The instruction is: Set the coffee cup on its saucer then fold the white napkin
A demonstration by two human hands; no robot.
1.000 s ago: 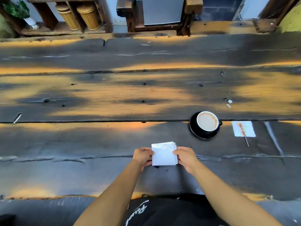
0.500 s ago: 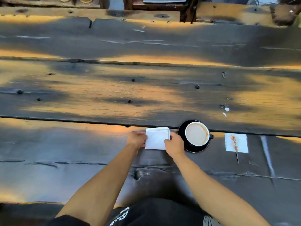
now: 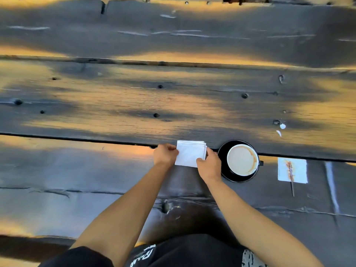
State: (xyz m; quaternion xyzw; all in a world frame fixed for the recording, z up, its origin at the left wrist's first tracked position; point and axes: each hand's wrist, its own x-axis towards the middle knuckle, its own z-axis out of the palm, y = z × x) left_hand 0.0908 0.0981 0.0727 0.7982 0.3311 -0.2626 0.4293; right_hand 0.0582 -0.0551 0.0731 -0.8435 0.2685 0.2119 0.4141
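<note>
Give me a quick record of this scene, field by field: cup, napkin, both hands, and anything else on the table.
cup: coffee cup sits on black saucer, handle pointing right
napkin: folded white napkin, left of the saucer
left hand: left hand grips the napkin's left edge
right hand: right hand grips its right edge
other: stained paper under a stir stick, right of the cup
surface: wooden table

Left clear — cup (image 3: 242,160) crowds right.
</note>
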